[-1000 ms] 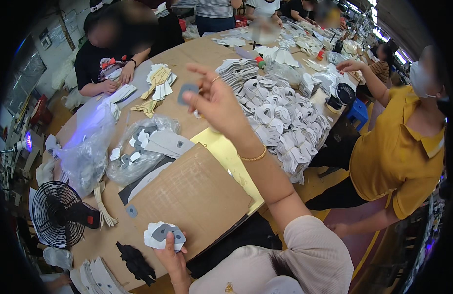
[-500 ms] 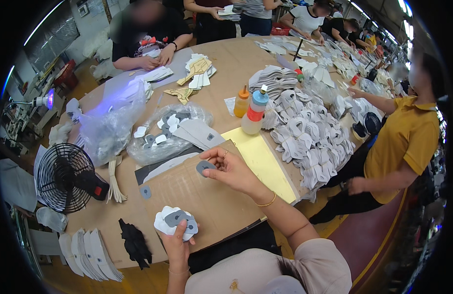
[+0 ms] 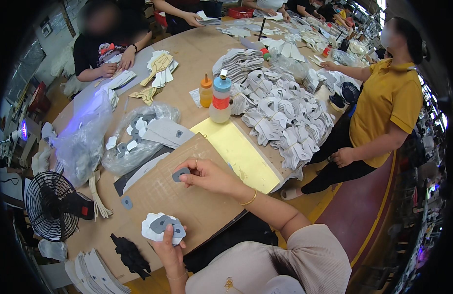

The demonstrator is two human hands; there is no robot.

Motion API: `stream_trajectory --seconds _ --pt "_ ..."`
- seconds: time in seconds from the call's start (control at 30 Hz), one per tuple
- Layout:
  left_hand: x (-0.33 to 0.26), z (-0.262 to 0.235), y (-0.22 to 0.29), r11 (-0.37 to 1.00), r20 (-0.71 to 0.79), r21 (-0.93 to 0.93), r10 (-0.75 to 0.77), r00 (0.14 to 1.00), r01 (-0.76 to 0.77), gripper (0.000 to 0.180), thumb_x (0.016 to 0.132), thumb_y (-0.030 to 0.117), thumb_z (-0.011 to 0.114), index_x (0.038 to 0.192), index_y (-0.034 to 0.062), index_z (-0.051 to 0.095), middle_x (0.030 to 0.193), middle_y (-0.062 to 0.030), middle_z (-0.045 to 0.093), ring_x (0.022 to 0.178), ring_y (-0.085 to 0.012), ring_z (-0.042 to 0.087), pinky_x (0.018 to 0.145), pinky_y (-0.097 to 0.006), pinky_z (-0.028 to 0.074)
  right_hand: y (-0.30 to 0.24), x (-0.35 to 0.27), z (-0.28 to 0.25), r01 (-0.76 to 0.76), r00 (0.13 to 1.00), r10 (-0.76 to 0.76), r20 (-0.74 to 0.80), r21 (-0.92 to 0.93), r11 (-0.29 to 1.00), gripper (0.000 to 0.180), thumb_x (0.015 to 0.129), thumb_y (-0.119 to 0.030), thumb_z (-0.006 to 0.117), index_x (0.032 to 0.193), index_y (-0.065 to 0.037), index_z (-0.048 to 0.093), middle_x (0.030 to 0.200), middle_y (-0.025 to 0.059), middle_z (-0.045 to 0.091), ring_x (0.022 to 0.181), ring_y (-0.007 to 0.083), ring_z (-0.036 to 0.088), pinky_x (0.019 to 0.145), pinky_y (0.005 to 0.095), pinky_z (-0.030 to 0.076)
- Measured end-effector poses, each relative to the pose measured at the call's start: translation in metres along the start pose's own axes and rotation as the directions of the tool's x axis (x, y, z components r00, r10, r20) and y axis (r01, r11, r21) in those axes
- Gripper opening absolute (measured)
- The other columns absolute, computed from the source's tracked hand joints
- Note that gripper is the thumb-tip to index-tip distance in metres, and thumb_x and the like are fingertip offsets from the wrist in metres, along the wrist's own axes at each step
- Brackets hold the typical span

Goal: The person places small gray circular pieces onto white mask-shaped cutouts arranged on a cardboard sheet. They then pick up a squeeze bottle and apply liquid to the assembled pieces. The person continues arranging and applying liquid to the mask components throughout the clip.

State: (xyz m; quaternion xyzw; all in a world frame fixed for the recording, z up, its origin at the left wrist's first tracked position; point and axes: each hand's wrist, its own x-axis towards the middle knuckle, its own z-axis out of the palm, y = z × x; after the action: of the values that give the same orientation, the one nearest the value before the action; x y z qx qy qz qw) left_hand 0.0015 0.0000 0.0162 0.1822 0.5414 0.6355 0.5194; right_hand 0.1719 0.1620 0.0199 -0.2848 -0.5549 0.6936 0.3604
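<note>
My left hand point(image 3: 171, 249) is closed round a stack of white and grey cut pieces point(image 3: 157, 226), the thumb pressed on top. Grey pieces with dark keyhole-like marks lie uppermost. Above the brown cardboard sheet point(image 3: 153, 191), my right hand point(image 3: 209, 177) pinches one small rounded grey piece point(image 3: 181, 175) between thumb and fingers. A similar grey piece point(image 3: 127, 202) lies flat by the sheet's left edge. Past the sheet, an open clear plastic bag point(image 3: 162, 111) holds more grey and white pieces. Beside it rest long pale panels point(image 3: 166, 132), one bearing a grey patch.
A black fan point(image 3: 50, 206) stands at the left, near a black cloth point(image 3: 129, 255). Two bottles, one orange-capped point(image 3: 206, 92) and one blue-topped point(image 3: 220, 100), stand beyond a yellow sheet point(image 3: 246, 161). Piled white pieces point(image 3: 290, 112) fill the right. A person in yellow point(image 3: 383, 108) stands there.
The whole view has shifted, so the table appears farther left. My right hand, still pinching the grey piece, is slightly closer to the stack in my left. The person in yellow has moved an arm.
</note>
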Motion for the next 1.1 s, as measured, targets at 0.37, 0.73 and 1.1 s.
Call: stream_trajectory --seconds 0.37,0.73,1.1 --pt "-0.004 0.007 0.005 0.999 0.029 -0.028 -0.030 0.999 0.031 0.045 0.088 0.008 0.066 0.126 0.0047 0.043 0.095 -0.0122 0.062 0.068 -0.0230 0.068 0.032 -0.022 0.044 0.004 -0.006 0.001 -0.036 0.999 0.036 0.016 -0.013 0.999 0.026 0.092 -0.008 0.062 0.117 0.000 0.060 0.092 0.0029 0.063 0.075 0.0073 0.060 0.069 0.0219 0.050" --pt "-0.006 0.004 0.005 0.999 0.043 -0.026 -0.027 0.999 0.028 0.046 0.088 0.008 0.065 0.128 0.0039 0.042 0.098 -0.0130 0.061 0.069 -0.0235 0.068 0.033 -0.022 0.045 0.008 -0.009 0.007 -0.041 0.999 0.040 0.037 0.022 0.999 0.026 0.091 -0.006 0.064 0.115 0.001 0.061 0.094 0.0035 0.064 0.075 0.0076 0.060 0.069 0.0225 0.051" --pt "-0.006 0.007 0.009 0.998 0.090 -0.041 -0.043 0.995 0.047 0.040 0.088 0.006 0.064 0.122 0.0013 0.044 0.097 -0.0153 0.063 0.074 -0.0261 0.070 0.037 -0.023 0.050 0.009 -0.012 0.012 -0.147 0.989 0.144 0.035 0.109 0.983 0.022 0.091 -0.008 0.064 0.111 0.002 0.059 0.099 0.0069 0.063 0.079 0.0109 0.066 0.070 0.0226 0.054"
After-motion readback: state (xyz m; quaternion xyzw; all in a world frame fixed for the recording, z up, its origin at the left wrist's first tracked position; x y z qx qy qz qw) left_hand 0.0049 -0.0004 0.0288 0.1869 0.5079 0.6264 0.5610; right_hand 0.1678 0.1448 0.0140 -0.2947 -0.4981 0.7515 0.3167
